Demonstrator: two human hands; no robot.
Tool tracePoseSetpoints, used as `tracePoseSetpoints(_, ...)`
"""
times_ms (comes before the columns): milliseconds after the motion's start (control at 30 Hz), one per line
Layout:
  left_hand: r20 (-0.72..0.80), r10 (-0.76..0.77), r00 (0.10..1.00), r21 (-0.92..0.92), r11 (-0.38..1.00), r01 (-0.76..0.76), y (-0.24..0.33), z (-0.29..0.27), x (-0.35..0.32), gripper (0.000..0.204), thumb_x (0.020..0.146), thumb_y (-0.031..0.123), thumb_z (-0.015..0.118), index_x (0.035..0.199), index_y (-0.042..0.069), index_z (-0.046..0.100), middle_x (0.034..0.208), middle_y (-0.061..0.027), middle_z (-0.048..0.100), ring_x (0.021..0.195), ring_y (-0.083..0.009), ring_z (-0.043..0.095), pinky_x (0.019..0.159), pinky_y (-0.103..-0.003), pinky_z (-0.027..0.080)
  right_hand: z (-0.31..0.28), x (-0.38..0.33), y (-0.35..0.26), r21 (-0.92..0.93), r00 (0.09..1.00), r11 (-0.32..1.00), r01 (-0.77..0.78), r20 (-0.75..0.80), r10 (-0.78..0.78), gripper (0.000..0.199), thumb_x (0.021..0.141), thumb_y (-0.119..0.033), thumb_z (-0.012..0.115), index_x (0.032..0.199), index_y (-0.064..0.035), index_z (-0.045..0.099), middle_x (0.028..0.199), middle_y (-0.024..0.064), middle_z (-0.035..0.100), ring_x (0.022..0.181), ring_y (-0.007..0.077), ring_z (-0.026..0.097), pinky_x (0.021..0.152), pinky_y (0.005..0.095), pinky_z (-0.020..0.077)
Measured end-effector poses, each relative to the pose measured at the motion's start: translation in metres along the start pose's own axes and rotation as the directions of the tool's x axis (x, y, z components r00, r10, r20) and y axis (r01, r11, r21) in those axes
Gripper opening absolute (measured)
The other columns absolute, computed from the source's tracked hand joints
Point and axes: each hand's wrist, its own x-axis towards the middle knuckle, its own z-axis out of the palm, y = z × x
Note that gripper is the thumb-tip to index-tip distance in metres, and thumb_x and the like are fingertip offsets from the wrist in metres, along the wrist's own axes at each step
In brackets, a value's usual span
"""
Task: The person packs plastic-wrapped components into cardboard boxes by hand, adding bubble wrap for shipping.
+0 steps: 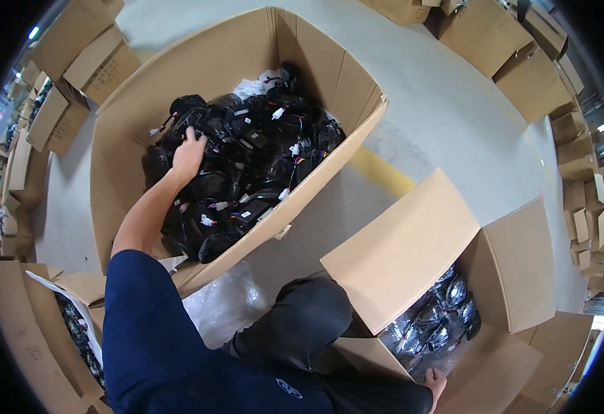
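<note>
My left hand reaches down into a large cardboard box, its fingers bent onto a black plastic part at the left of the heap. Many black plastic parts lie there in a jumble, with coloured wires and white connectors. At the near side of a smaller open box, my right hand is curled closed beside clear plastic wrap; what its fingers hold, if anything, is hidden. Inside that box, black rounded parts in clear bags sit in rows.
Crumpled clear plastic lies on the floor between the boxes, by my bent knee. Another open box with dark parts stands at the lower left. More cartons line both sides. A yellow stripe crosses the grey floor.
</note>
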Motion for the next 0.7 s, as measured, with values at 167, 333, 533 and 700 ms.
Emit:
tracePoseSetpoints(167,-0.161,-0.065,0.985,-0.358,0.934,0.003,-0.041,-0.044,-0.039,0.034,0.08,-0.002,0.072,0.108,0.01,0.056,0.141,-0.0251,0.043,0.103,-0.05,0.064,0.088,-0.053,0.054,0.003,0.01,0.01,-0.024,0.993,0.993,0.113,0.03,-0.112,0.029,0.088,-0.018,0.068,0.1,0.0088,0.07,0.083,0.022,0.071,0.075,0.024,0.068,0.07,0.0373,0.0524)
tracePoseSetpoints(333,-0.427,0.075,0.901,-0.417,0.868,-0.27,-0.028,-0.167,-0.052,0.034,0.08,-0.002,0.076,0.108,0.009,0.059,0.137,-0.0206,0.045,0.115,-0.0443,0.059,0.096,-0.048,0.051,-0.039,0.011,-0.086,0.124,0.952,0.947,0.297,0.033,-0.303,0.021,0.092,-0.008,0.06,0.102,0.0091,0.068,0.088,0.0182,0.069,0.083,0.0171,0.064,0.072,0.0331,0.0488)
tracePoseSetpoints(533,-0.569,0.29,0.77,-0.401,0.72,-0.567,0.143,-0.343,-0.097,0.032,0.081,-0.006,0.072,0.108,0.006,0.06,0.142,-0.0195,0.044,0.115,-0.0389,0.059,0.097,-0.044,0.049,-0.102,-0.053,-0.358,0.175,0.765,0.757,0.63,-0.308,-0.565,0.036,0.085,-0.004,0.075,0.12,0.0033,0.068,0.115,0.0183,0.07,0.11,0.0287,0.068,0.098,0.0357,0.0513)
tracePoseSetpoints(700,-0.677,0.481,0.558,-0.304,0.507,-0.806,0.269,-0.396,-0.159,0.032,0.082,-0.01,0.066,0.11,0.005,0.06,0.14,-0.0191,0.046,0.083,-0.0314,0.065,0.075,-0.044,0.055,-0.116,-0.108,-0.486,-0.041,0.267,0.32,0.947,-0.458,-0.848,0.092,0.067,-0.027,0.092,0.145,-0.0039,0.05,0.149,0.0195,0.048,0.132,0.0389,0.051,0.111,0.0483,0.0414)
